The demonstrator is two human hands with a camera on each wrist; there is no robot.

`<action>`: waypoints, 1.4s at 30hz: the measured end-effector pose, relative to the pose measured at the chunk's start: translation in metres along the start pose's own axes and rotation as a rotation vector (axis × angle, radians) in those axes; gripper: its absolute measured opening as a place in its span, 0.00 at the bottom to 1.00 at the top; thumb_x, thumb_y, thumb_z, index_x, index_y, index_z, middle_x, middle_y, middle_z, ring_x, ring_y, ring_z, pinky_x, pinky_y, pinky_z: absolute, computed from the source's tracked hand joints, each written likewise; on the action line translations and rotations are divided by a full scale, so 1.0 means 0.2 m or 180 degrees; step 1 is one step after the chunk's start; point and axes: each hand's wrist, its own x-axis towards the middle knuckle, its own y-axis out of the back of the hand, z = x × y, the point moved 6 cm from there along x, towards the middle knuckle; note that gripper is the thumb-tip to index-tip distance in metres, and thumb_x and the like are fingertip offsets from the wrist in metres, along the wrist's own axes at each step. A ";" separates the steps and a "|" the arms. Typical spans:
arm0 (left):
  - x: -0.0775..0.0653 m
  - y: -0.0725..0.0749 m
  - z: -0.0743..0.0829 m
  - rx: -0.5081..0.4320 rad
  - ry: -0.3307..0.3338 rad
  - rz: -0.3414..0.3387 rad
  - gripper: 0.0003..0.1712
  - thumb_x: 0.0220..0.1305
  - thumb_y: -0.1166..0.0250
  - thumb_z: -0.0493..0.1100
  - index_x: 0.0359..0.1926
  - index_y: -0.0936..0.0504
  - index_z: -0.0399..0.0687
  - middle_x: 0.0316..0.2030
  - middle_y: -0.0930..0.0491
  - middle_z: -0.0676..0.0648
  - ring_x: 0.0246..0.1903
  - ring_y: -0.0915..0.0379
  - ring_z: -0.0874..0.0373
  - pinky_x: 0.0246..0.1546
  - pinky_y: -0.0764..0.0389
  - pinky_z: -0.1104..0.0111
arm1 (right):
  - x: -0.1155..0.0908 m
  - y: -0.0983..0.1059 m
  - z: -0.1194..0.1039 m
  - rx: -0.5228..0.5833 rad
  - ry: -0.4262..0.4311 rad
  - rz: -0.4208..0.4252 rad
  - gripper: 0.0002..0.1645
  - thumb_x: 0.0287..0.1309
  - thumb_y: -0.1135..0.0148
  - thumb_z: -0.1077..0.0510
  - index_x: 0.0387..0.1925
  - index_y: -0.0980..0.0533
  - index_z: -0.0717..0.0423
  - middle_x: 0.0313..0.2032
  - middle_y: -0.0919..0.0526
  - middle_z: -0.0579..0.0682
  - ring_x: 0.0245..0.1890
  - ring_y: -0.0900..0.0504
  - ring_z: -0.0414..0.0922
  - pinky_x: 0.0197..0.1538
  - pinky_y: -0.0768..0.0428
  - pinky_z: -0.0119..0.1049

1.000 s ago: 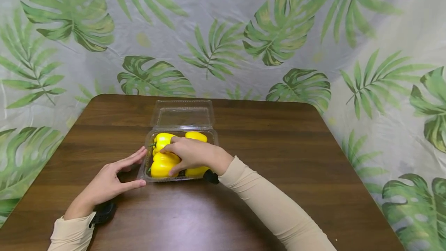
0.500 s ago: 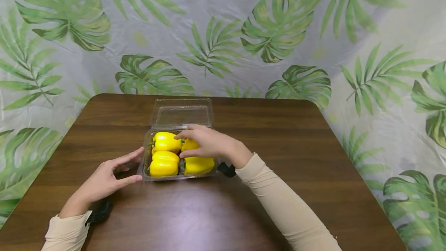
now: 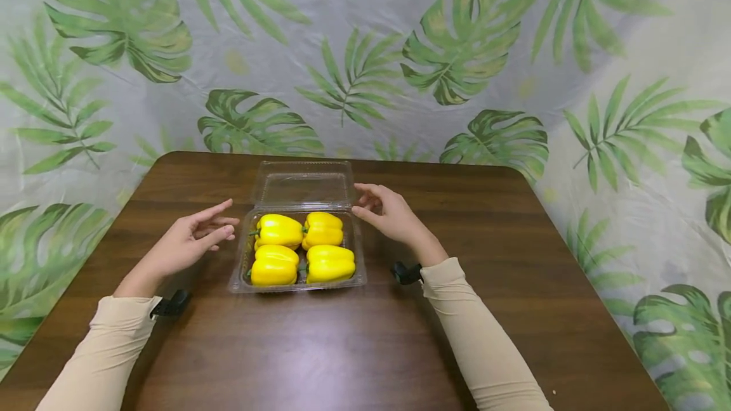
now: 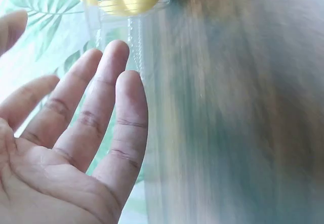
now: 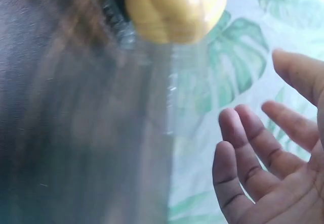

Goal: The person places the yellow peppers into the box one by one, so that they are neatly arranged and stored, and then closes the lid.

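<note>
Several yellow bell peppers (image 3: 330,264) with green stems lie in two rows in a clear plastic clamshell box (image 3: 240,286). Its hinged lid (image 3: 304,190) is folded back onto the table behind it. My left hand (image 3: 184,243) hovers left of the box with fingers extended, holding nothing. On the other side, my right hand (image 3: 392,213) is at the box's back right corner, fingertips right by the hinge and lid edge. The fingers of my right hand (image 5: 268,173) are loosely bent around nothing. A yellow pepper (image 5: 174,11) shows beyond it through the plastic wall.
The box stands on a dark brown wooden table (image 3: 320,347), toward its far edge. Behind the table hangs a pale cloth (image 3: 365,11) printed with green leaves. Each wrist wears a small black camera, such as the right one (image 3: 407,273).
My right hand has left the peppers and moved right and back to the lid's corner. My left hand has come off the box's left side and shifted farther back.
</note>
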 end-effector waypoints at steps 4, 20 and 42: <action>0.10 -0.01 -0.04 -0.0173 0.0366 -0.0081 0.41 0.83 0.40 0.47 0.86 0.47 0.41 0.66 0.21 0.26 0.47 0.13 0.69 0.44 0.10 0.66 | 0.01 -0.01 0.13 0.0404 -0.0280 0.0103 0.36 0.78 0.36 0.47 0.79 0.31 0.53 0.54 0.15 0.55 0.50 0.16 0.53 0.52 0.17 0.44; 0.23 -0.11 -0.16 -0.0689 0.0833 -0.0198 0.38 0.85 0.43 0.52 0.83 0.40 0.36 0.65 0.18 0.33 0.45 0.17 0.65 0.45 0.12 0.69 | 0.01 -0.27 0.32 0.2287 -0.0916 -0.0533 0.34 0.85 0.48 0.51 0.84 0.40 0.51 0.59 0.19 0.54 0.48 0.19 0.41 0.52 0.19 0.32; 0.22 -0.14 -0.16 -0.1191 0.0998 -0.0232 0.39 0.86 0.45 0.52 0.87 0.46 0.46 0.48 0.18 0.60 0.46 0.21 0.64 0.47 0.15 0.70 | 0.03 -0.26 0.33 0.2478 -0.0952 -0.0574 0.37 0.84 0.46 0.54 0.86 0.44 0.42 0.49 0.18 0.48 0.46 0.19 0.42 0.50 0.19 0.33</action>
